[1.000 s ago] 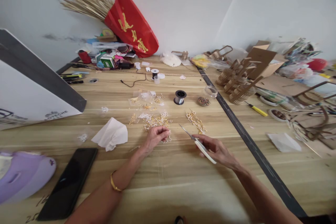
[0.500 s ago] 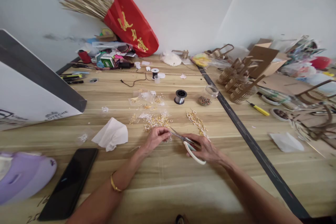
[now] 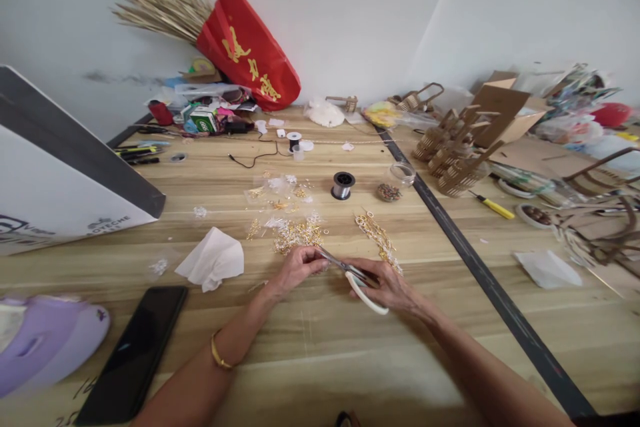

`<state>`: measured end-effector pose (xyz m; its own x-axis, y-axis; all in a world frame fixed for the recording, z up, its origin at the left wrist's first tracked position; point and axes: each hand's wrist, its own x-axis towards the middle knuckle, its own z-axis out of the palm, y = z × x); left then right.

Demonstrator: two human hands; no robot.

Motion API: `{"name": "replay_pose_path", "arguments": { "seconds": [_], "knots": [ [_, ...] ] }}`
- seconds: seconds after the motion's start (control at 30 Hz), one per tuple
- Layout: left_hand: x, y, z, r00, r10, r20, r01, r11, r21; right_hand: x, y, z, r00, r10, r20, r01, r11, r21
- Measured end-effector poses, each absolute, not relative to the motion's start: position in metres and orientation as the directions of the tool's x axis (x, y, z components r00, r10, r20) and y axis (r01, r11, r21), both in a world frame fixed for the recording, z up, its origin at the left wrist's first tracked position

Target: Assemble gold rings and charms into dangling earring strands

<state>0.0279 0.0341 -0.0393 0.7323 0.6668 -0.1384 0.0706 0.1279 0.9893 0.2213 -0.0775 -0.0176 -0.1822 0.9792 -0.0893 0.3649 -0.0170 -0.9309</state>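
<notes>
My right hand (image 3: 383, 283) is closed round the white handles of a pair of scissors (image 3: 367, 299). Their metal blades point left and reach the fingertips of my left hand (image 3: 301, 268). Its thumb and fingers are pinched together; whatever they hold is too small to make out. Just beyond my left hand lies a heap of gold and silvery beads (image 3: 297, 233). Strands of gold and white beaded chain (image 3: 377, 237) lie behind my right hand. A spool of fine wire (image 3: 343, 185) stands farther back.
A jar of small beads (image 3: 390, 192) lies right of the spool. To the left are a crumpled tissue (image 3: 214, 259), a black phone (image 3: 133, 353) and a white box (image 3: 65, 180). Small woven baskets (image 3: 453, 163) and a yellow-handled tool (image 3: 495, 207) sit beyond the dark strip.
The scissors have shifted slightly left, and their blades now look closer together at my left fingertips. My left hand has barely moved.
</notes>
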Motion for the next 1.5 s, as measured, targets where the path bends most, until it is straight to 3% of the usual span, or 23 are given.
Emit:
{"name": "replay_pose_path", "arguments": {
  "seconds": [0.63,1.0,1.5],
  "knots": [
    [0.028,0.034,-0.038,0.749,0.650,-0.126,0.088,0.091,0.992,0.224,-0.080,-0.011,-0.186,0.981,-0.062,0.541,0.049,-0.840],
    [0.028,0.035,-0.031,0.656,0.731,-0.191,0.052,0.210,0.976,0.235,-0.079,-0.028,-0.151,0.984,-0.093,0.388,-0.027,-0.921],
    [0.027,0.039,-0.034,0.579,0.788,-0.208,-0.013,0.265,0.964,0.242,-0.080,-0.028,-0.129,0.985,-0.118,0.413,-0.054,-0.909]
  ]
}}
